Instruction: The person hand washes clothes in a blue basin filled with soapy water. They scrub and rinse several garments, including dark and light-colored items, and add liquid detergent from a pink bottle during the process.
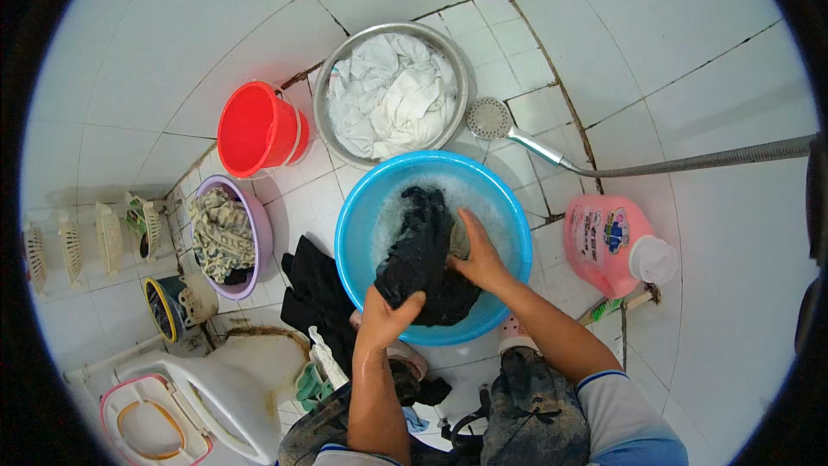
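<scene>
A blue plastic basin [349,226] with sudsy water stands on the tiled floor before me. In it lies a wet black cloth garment [417,239]. My left hand [388,317] is closed on the garment's near left end, thumb on top. On the garment's right side is my right hand [480,255], fingers spread and bent beside a greyish-brown patch [458,239], which may be cloth or a brush; whether it grips this is not plain. Part of the black cloth spreads below both hands in the water.
Behind stands a metal basin [321,110] of white laundry, with a red bucket [249,133] to its left and a shower head [490,118] to its right. A purple basin [262,233], black clothes [317,285] and a toilet [226,401] are left; a pink detergent bottle [598,239] is right.
</scene>
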Demonstrator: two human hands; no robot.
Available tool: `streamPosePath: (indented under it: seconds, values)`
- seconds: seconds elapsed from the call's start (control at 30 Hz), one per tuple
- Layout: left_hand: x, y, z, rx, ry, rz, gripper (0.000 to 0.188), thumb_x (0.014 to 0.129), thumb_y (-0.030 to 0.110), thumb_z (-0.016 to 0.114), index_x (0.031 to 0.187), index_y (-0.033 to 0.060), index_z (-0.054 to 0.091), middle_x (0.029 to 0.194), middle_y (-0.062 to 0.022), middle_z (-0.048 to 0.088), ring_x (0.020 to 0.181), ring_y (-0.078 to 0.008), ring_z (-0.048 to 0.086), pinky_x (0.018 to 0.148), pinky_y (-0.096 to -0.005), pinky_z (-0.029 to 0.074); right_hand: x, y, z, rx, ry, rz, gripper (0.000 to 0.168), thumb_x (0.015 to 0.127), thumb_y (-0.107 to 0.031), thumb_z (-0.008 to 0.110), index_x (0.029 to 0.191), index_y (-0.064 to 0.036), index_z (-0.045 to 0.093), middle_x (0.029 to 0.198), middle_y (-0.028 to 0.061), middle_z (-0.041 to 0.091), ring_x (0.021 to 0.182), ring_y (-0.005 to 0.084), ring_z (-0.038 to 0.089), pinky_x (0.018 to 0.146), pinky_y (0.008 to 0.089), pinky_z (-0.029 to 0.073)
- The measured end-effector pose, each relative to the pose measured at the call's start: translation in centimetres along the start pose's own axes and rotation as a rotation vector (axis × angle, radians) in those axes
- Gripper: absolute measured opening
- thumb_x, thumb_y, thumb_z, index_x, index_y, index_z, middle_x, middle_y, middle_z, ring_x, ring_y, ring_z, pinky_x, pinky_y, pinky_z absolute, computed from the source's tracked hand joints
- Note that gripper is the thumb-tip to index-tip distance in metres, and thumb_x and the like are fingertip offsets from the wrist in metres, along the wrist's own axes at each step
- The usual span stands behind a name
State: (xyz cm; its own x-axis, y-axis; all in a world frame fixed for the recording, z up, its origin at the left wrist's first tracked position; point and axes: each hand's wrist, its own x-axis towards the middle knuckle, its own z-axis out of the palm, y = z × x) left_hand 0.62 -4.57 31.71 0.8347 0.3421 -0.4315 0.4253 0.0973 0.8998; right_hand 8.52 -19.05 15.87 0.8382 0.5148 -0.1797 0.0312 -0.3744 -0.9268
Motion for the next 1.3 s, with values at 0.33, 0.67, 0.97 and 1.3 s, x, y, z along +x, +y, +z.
streamPosePath:
  seconds: [0.33,0.67,0.97,1.3]
  values:
    - [-1.6,1.8,-2.9,-0.169,-0.252,-0.208,0.084,0.055,0.034,0.087,0.121,-0.0039,0.05,0.111,-0.0124,0.06,0.103,-0.023,0.057,0.092,-0.0335,0.041,5.2,7.0,2.4,0.861,-0.251,0.117,0.044,0.08,-0.014,0.066,0.122,-0.01,0.054,0.126,0.0127,0.053,0.121,0.0307,0.044,0.101,0.0435,0.036]
    - [4.8,-14.1,-0.3,-1.085,0.289,-0.445,0.048,0.089,0.044,0.054,0.12,0.007,0.054,0.119,-0.0128,0.057,0.104,-0.0286,0.059,0.091,-0.0421,0.05,0.3,-7.4,0.0,0.242,-0.201,-0.27,0.039,0.074,-0.014,0.069,0.112,-0.01,0.061,0.13,0.016,0.044,0.121,0.0312,0.045,0.101,0.0384,0.036]
    - [5.0,-14.8,-0.2,-1.206,0.053,-0.215,0.036,0.094,0.032,0.047,0.118,0.0068,0.055,0.114,-0.0108,0.058,0.103,-0.0272,0.058,0.088,-0.0392,0.05,-1.5,-9.3,0.3,-0.135,-0.259,-0.42,0.037,0.067,-0.006,0.068,0.103,-0.012,0.06,0.122,0.0175,0.045,0.117,0.0411,0.04,0.093,0.0536,0.035]
    - [6.8,-9.6,-5.3,0.204,0.305,-0.068,0.053,0.076,0.034,0.074,0.117,0.0048,0.057,0.116,-0.015,0.058,0.101,-0.0278,0.059,0.079,-0.0398,0.048,5.4,-0.5,-3.1,-0.429,0.033,-0.011,0.055,0.064,-0.008,0.074,0.114,-0.014,0.051,0.12,0.0176,0.044,0.111,0.04,0.045,0.092,0.0448,0.04]
